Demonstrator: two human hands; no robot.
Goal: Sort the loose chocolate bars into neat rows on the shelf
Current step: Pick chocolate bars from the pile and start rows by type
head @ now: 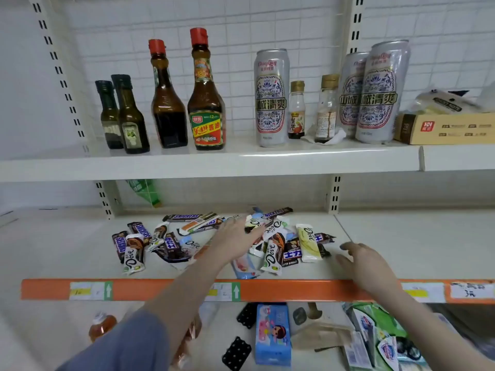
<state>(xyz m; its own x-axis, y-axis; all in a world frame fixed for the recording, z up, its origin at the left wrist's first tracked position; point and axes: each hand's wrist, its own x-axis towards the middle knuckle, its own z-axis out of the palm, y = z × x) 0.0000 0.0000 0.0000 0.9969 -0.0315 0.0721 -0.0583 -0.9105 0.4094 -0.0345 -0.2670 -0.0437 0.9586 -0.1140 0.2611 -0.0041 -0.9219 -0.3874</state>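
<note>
Found the chocolate bars point(273, 258) loose on the middle shelf point(401, 250), none yet in a row. Counted two heaps: a bigger one at the centre, wrappers crossing and overlapping at every angle, and a smaller cluster point(134, 250) at 9 o'clock of it, a few bars there lying nearly parallel by chance rather than by order.

Saw the left hand point(235, 236) reaching in from 7 o'clock, fingers straight and spread flat over the gap between the heaps, fingertips touching the wrappers at the big heap's 10 o'clock edge. Pinched nothing. Judged the flat pose suited to raking or parting the pile before any single bar is picked.

Saw the right hand point(367, 261) at 3 o'clock of the big heap, just beside a pale yellow bar point(308, 245), fingers loosely bent, holding nothing, low over bare shelf. Judged it placed to fence that side or take the nearest bar.

Noted the orange price rail point(294, 290) at 6 o'clock as the straight edge for lining rows. Left unused, plenty of bare shelf at 3 o'clock.

Up at 12 o'clock, sauce bottles point(206, 103) and tall cans point(270, 97) upright on the higher shelf, well apart from the work.
</note>
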